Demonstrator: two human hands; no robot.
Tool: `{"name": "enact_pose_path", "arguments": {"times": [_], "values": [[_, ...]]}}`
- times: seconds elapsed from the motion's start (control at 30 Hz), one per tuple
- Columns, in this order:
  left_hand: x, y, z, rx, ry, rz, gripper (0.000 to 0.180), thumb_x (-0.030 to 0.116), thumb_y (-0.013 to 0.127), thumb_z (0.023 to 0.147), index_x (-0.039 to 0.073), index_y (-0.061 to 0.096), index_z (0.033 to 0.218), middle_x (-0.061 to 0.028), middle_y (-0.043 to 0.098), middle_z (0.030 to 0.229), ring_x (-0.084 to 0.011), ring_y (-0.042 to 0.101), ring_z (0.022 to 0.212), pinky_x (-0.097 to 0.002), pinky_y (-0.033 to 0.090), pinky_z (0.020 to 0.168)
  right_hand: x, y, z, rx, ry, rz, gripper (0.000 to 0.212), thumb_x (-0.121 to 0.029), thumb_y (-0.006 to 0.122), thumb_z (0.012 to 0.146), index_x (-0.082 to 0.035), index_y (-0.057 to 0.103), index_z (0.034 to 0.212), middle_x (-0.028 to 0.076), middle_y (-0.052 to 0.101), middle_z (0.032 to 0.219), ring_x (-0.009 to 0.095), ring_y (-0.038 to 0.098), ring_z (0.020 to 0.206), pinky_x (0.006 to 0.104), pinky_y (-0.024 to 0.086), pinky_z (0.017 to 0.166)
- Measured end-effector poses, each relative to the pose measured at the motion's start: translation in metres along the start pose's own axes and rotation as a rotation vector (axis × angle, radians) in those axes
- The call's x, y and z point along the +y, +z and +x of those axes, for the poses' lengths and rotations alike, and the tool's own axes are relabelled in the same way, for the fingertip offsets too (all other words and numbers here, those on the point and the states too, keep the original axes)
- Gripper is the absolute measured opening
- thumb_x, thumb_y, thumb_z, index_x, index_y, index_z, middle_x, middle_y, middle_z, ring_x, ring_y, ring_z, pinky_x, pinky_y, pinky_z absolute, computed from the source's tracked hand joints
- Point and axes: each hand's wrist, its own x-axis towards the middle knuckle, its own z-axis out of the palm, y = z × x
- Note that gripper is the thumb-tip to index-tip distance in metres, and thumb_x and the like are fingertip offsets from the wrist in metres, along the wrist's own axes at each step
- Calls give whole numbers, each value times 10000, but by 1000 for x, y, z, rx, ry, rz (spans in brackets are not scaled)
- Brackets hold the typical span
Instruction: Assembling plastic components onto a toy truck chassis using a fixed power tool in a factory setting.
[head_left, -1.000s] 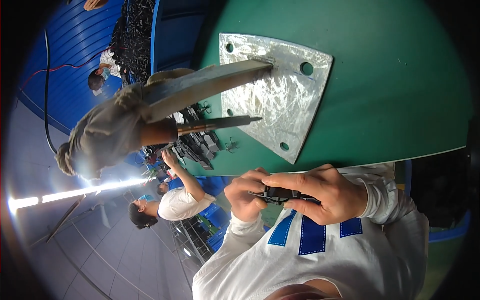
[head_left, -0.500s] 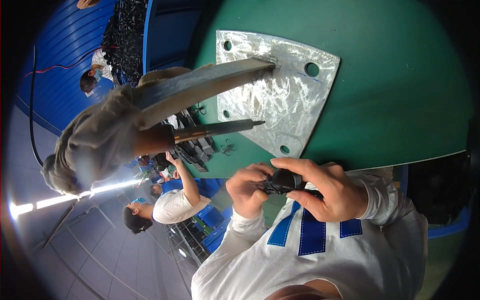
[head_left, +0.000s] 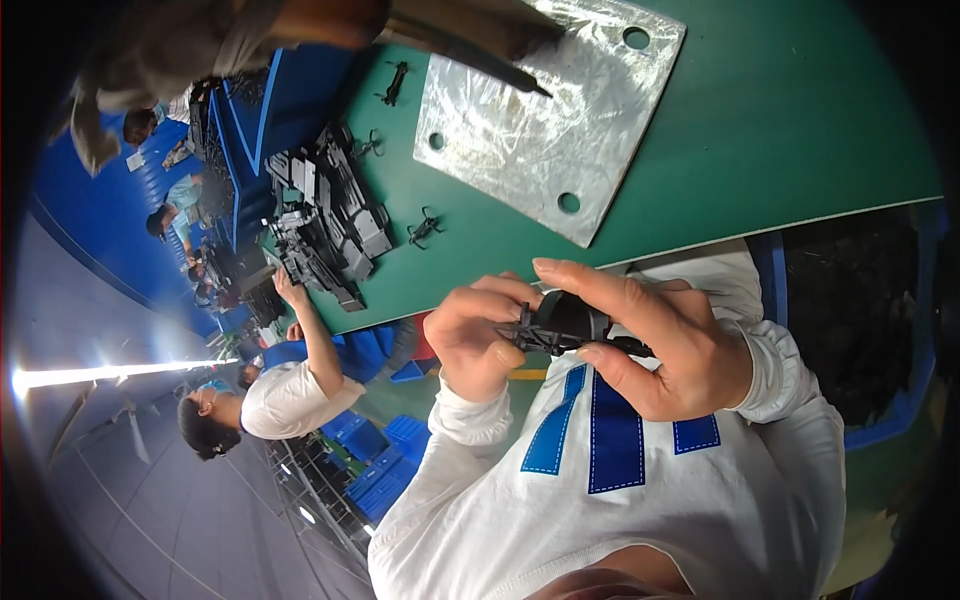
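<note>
Close in front of my chest, both hands hold a small black plastic part (head_left: 572, 322) with a rounded, dish-like middle and a jagged bracket at its left end. My left hand (head_left: 478, 338) pinches that bracket end between thumb and fingers. On the other side, my right hand (head_left: 660, 345) grips the rounded body, index finger over the top and thumb underneath. The fingers partly cover the part. Beyond the hands, a scratched steel plate (head_left: 520, 150) with round holes lies on the green table (head_left: 780, 130).
Over the plate reach a metal arm (head_left: 480, 25) and a pointed rod (head_left: 525, 82). Left of it lie a pile of black plastic parts (head_left: 345, 215) and a few small spidery ones (head_left: 425, 228). A co-worker (head_left: 300, 395) reaches to the pile. At right stands a blue-rimmed bin (head_left: 900, 430) of dark pieces.
The view has shifted, so the plate and rod sit higher in the picture and more of the black pile shows. Both hands keep their hold on the plastic part.
</note>
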Motion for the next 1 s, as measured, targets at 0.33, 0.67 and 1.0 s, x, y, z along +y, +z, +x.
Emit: {"name": "enact_pose_path", "arguments": {"times": [0.33,0.67,1.0], "values": [[3,-8,-26,21,33,-70,522,421,863,766,9,614,968,-176,706,972,-196,619,840,-294,482,708,-15,28,-12,-2,-19,-128,533,7,587,834,125,466,1339,255,642,1222,309,736,939,344,574,806],[3,-8,-39,8,89,-72,509,384,865,773,-11,620,981,-191,705,997,-222,646,904,-325,516,771,-21,33,-16,3,-50,-116,517,-24,569,835,127,472,1319,246,663,1183,301,746,901,340,576,796],[9,-8,-37,-12,161,-93,514,372,874,759,-27,631,973,-214,714,981,-228,647,827,-332,512,739,-21,35,-18,-8,-85,-101,523,-35,646,845,118,481,1317,239,647,1226,316,731,962,345,589,846]]}}
